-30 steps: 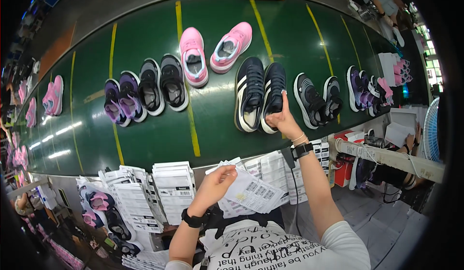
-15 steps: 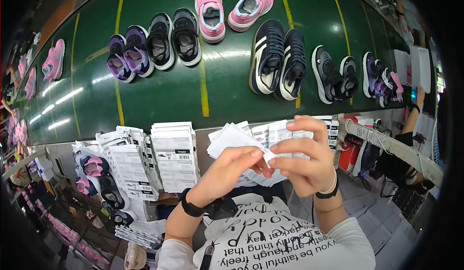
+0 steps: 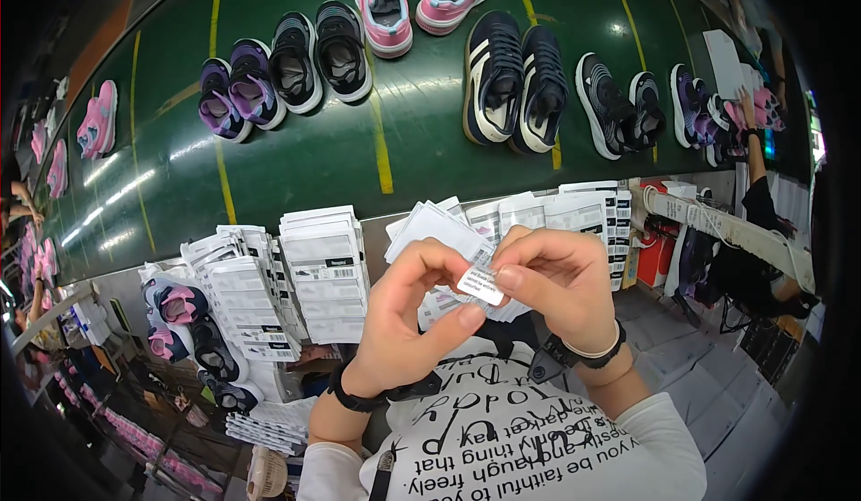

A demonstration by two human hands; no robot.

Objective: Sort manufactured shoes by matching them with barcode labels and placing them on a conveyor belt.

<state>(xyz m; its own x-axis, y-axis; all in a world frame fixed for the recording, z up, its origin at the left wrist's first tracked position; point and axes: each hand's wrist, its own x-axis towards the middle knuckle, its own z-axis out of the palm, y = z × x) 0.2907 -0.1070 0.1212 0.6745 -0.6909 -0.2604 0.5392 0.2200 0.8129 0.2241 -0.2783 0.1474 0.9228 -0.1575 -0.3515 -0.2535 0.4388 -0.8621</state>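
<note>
A small white printed label (image 3: 482,287) is between my hands, above stacks of paper in front of my chest. My right hand (image 3: 565,287) pinches its right side, the thumb pressed on the printed face. At the label's left edge, the curled fingertips of my left hand (image 3: 405,308) hold it, while that thumb stays apart, below it. Beneath and behind my hands lie loose white sheets (image 3: 432,230), partly covered by the fingers. To their left stands a thick stack of printed label sheets (image 3: 323,272), and another stack (image 3: 247,308) leans beside it.
Across the green table (image 3: 296,174) stand pairs of shoes: navy ones (image 3: 493,79), pink ones (image 3: 386,12), black ones (image 3: 343,52) and purple-black ones (image 3: 251,84). More shoes (image 3: 211,348) are piled at left. A white rail (image 3: 726,232) runs at right, near another person's arm (image 3: 752,142).
My hands have turned and lowered slightly, so the label's printed face now shows. My right fingers have curled down onto it. The far-right person's arm has reached forward to the table.
</note>
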